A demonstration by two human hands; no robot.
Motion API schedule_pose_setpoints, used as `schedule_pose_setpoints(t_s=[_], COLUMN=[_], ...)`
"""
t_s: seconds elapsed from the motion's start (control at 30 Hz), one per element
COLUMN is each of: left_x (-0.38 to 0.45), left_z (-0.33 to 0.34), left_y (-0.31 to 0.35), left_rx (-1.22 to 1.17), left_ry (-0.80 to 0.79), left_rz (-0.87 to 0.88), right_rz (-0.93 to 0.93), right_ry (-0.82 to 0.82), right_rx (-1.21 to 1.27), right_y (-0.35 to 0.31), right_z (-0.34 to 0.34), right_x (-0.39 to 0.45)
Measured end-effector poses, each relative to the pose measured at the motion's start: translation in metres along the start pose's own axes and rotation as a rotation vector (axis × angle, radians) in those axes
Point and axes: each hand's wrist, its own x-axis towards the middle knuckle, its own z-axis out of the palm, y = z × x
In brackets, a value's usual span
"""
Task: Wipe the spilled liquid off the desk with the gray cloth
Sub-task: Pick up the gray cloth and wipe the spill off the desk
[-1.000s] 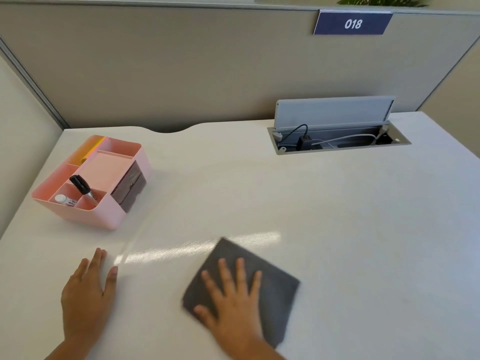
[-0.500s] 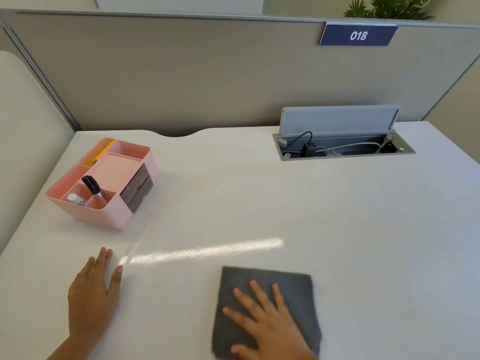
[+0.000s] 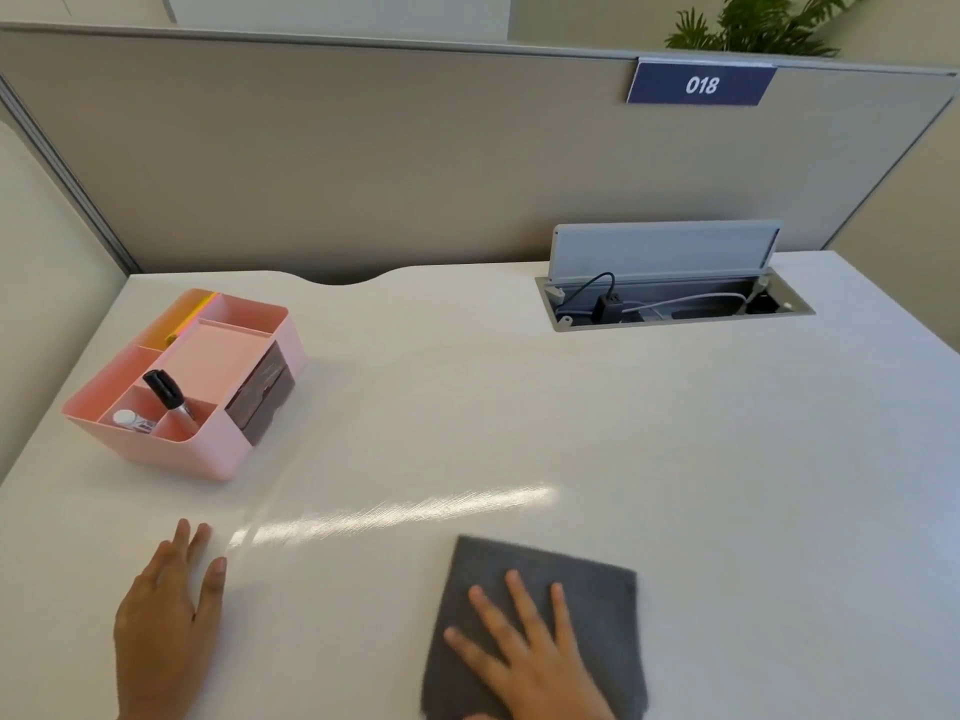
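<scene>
The gray cloth [image 3: 582,574] lies flat on the white desk [image 3: 727,459] near the front edge, right of centre. My right hand [image 3: 524,646] presses down on it, palm flat and fingers spread. My left hand [image 3: 166,615] rests flat on the bare desk to the left, fingers apart, holding nothing. A shiny streak [image 3: 405,511] runs across the desk between the two hands, just beyond the cloth's far edge; whether it is liquid or glare I cannot tell.
A pink desk organizer [image 3: 218,444] with a black marker [image 3: 166,392] stands at the left. An open cable hatch [image 3: 675,304] with plugs and cords is set in the desk at the back right. A gray partition [image 3: 415,158] walls the far edge.
My right hand slid the cloth to the right and turned it squarer, then held almost still. My left hand has stayed in place. The view has tilted up a little.
</scene>
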Motion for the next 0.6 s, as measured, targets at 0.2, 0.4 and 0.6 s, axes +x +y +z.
schedule_pose_setpoints(t_s=[0.2,0.4,0.6], left_x=[-0.001,-0.001,0.000], left_z=[-0.003,-0.002,-0.003], left_y=[0.005,0.003,0.002], left_rx=[0.006,0.013,0.025], left_ry=[-0.024,-0.045,-0.053], left_rz=[0.008,-0.001,-0.012], right_rz=[-0.409,-0.615,-0.365], right_ry=[-0.134,-0.141,-0.146], right_rx=[-0.020,0.261,0.399], right_y=[-0.067,-0.070,-0.061], right_z=[-0.013,-0.032,-0.025], right_x=[0.054,0.122,0.211])
